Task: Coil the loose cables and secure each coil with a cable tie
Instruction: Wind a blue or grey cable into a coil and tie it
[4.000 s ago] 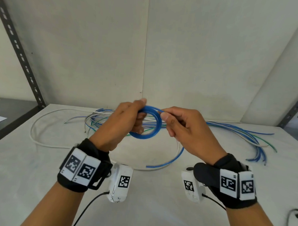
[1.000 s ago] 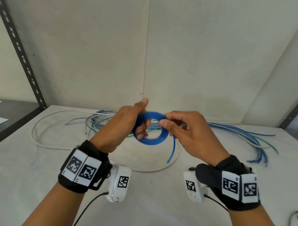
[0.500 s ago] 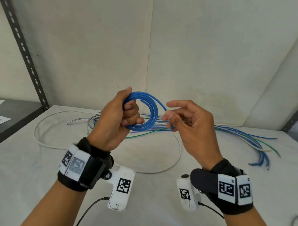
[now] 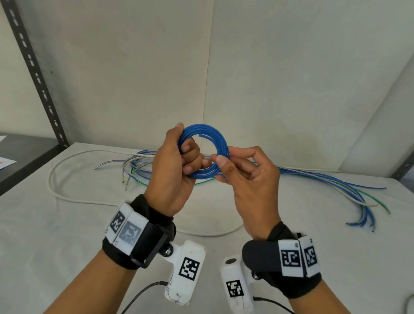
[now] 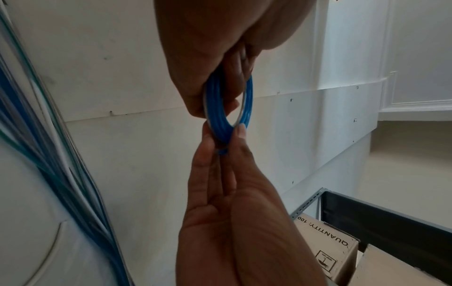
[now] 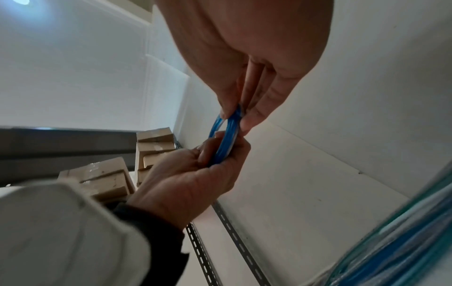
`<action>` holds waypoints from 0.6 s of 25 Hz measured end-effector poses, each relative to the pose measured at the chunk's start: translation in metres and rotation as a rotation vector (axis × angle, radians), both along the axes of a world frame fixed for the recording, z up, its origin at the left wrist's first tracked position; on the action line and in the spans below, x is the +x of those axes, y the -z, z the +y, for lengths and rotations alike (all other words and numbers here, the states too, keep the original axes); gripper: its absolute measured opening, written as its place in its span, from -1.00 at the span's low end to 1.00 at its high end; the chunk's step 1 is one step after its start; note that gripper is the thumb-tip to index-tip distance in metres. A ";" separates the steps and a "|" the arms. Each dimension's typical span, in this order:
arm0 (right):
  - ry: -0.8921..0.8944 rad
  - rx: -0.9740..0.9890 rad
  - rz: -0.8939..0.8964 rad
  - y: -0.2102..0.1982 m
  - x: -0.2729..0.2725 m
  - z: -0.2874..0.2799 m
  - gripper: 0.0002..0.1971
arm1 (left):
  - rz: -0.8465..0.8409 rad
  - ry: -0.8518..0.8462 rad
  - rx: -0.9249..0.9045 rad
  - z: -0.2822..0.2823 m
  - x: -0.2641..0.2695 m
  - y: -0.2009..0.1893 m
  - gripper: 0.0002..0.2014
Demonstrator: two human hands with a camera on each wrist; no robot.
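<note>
A small blue cable coil (image 4: 208, 133) is held up in the air above the table, upright and facing me. My left hand (image 4: 180, 160) grips its left side, fingers curled through the ring. My right hand (image 4: 226, 165) pinches the coil's right side between thumb and forefinger. The left wrist view shows the blue coil (image 5: 215, 116) edge-on, with both hands on it. In the right wrist view the coil (image 6: 226, 139) is also edge-on between both hands. No cable tie is visible.
A bundle of loose blue, white and green cables (image 4: 318, 179) lies across the back of the white table (image 4: 57, 245). A long white cable (image 4: 59, 194) loops on the left. Cardboard boxes (image 5: 325, 245) sit on a metal shelf beside the table.
The dangling blue tail has been wound in. The coil was lifted higher, and my right hand, which was apart from it half a second ago, now pinches its right side.
</note>
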State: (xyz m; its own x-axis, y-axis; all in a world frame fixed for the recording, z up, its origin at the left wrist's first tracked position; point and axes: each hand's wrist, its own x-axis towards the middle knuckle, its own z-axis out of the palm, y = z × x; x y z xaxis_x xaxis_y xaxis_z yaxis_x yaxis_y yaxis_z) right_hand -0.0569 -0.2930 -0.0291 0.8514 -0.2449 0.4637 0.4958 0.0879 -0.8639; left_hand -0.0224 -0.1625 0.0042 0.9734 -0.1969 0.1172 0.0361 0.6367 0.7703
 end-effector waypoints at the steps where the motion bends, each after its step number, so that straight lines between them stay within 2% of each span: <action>1: 0.009 0.003 0.001 -0.002 0.001 -0.003 -0.84 | -0.024 0.025 0.046 0.002 0.001 0.000 -0.51; 4: -0.005 -0.048 -0.015 -0.011 0.003 -0.019 -0.86 | -0.102 0.077 0.312 0.013 0.006 -0.004 -0.56; 10: -0.112 -0.408 -0.035 -0.020 0.003 -0.044 -0.85 | -0.212 0.183 0.807 0.019 0.007 -0.003 -0.42; 12: -0.105 -0.488 -0.037 -0.020 0.002 -0.045 -0.85 | -0.209 0.159 0.818 0.014 0.003 -0.002 -0.49; 15: -0.091 -0.471 -0.079 -0.022 -0.001 -0.042 -0.85 | -0.165 0.091 0.706 0.010 0.000 -0.003 -0.56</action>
